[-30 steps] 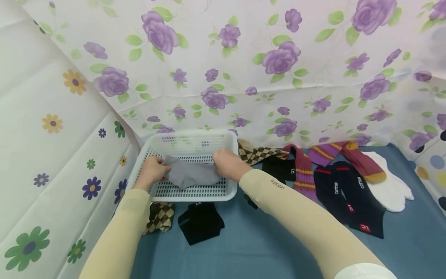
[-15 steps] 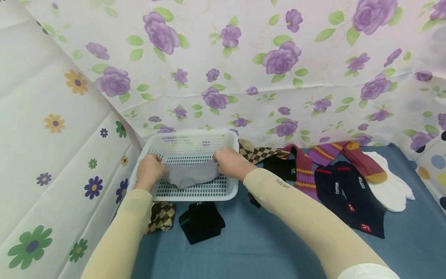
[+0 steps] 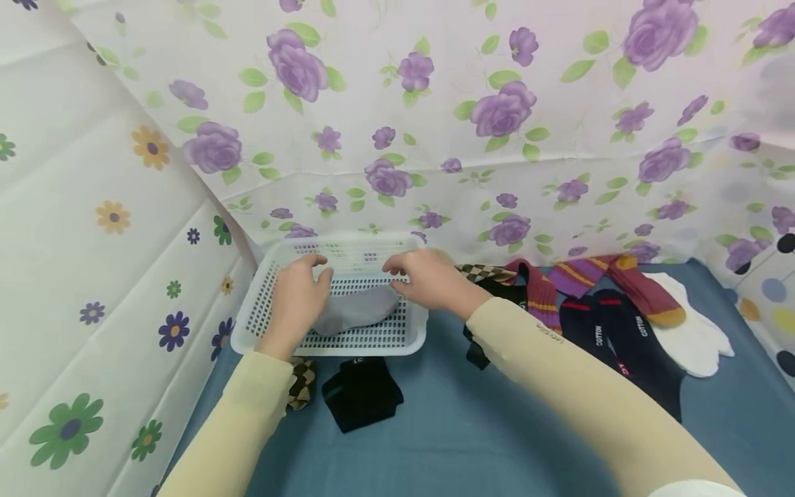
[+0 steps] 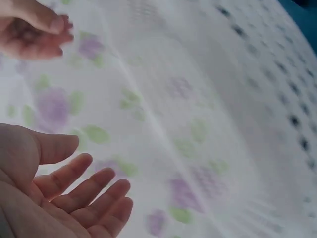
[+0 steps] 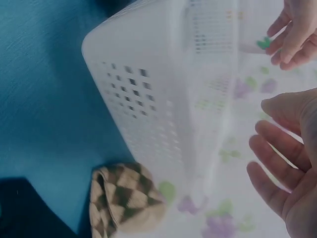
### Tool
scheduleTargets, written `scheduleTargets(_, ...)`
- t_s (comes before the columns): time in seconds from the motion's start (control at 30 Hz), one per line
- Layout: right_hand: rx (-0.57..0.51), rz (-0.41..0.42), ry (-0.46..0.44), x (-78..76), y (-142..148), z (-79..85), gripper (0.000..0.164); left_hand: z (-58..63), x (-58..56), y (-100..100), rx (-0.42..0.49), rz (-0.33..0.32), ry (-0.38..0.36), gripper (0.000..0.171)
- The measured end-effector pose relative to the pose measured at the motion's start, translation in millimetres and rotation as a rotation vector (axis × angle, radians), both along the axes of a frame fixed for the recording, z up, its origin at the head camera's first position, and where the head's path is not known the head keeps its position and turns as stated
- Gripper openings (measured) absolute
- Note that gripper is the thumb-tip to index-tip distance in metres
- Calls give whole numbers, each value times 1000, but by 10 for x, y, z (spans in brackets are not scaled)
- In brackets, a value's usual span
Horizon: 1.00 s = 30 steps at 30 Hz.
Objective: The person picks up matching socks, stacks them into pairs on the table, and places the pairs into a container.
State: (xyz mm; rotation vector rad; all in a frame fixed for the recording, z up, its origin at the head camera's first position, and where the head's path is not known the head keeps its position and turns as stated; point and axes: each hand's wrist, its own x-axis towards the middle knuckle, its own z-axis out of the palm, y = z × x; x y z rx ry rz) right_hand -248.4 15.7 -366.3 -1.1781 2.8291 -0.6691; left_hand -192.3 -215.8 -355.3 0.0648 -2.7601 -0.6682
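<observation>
A grey sock [image 3: 357, 310] lies across the floor of a white perforated plastic basket [image 3: 406, 338]. Over the basket's left part hovers my left hand [image 3: 297, 295], its fingers spread and holding nothing. My right hand [image 3: 428, 277] is above the basket's right side near the sock's other end, also holding nothing. In the left wrist view the left hand [image 4: 74, 193] shows relaxed fingers and an uncovered palm. The right wrist view shows the right hand [image 5: 287, 153] with loosely bent fingers apart from the basket wall [image 5: 133, 94].
In front of the basket lie a folded black sock [image 3: 363, 395] and a checkered sock [image 3: 302, 383]. To the right are striped maroon socks [image 3: 540, 293], navy socks [image 3: 621, 338] and white socks [image 3: 692, 331] on the blue cloth [image 3: 472, 442]. A flowered curtain [image 3: 447, 124] hangs behind.
Both hands have let go of the grey sock's ends and lifted off it. The sock now rests in the basket. The left hand has moved right, the right hand slightly right.
</observation>
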Motion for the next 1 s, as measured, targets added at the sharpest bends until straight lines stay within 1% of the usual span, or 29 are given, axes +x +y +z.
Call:
scheduleTargets(0.1, -51, -8, 39, 72, 183, 76, 29, 84, 120, 176, -10, -56, 108, 32)
scheduleTargets(0.23, -156, -8, 87, 227, 495, 174, 29, 115, 286, 389, -21, -160, 229, 35)
scheduleTargets(0.37, -231, -31, 163, 454, 828, 247, 30, 78, 450, 575, -27, -285, 335, 36)
scheduleTargets(0.43, -236, -57, 199, 568, 984, 266, 32, 38, 529, 653, -25, -341, 377, 34)
scheduleTargets(0.53, -247, -103, 220, 720, 1212, 244, 34, -40, 638, 764, -19, -420, 419, 32)
scheduleTargets(0.6, -266, -136, 221, 799, 1368, 185, 35, -99, 712, 827, -21, -452, 423, 33)
scheduleTargets(0.67, -290, -177, 203, 872, 1526, 98, 36, -163, 779, 888, -27, -470, 415, 34)
scheduleTargets(0.77, -287, -261, 170, 979, 1753, -61, 35, -268, 876, 967, -35, -481, 378, 36)
scheduleTargets(0.87, -261, -348, 118, 1086, 1950, -224, 34, -407, 962, 1023, -20, -497, 334, 36)
scheduleTargets(0.93, -224, -401, 97, 1154, 2069, -344, 35, -523, 1020, 1045, -10, -508, 296, 35)
scheduleTargets(1.0, -185, -451, 79, 1207, 2182, -474, 37, -649, 1081, 1055, -21, -515, 253, 34)
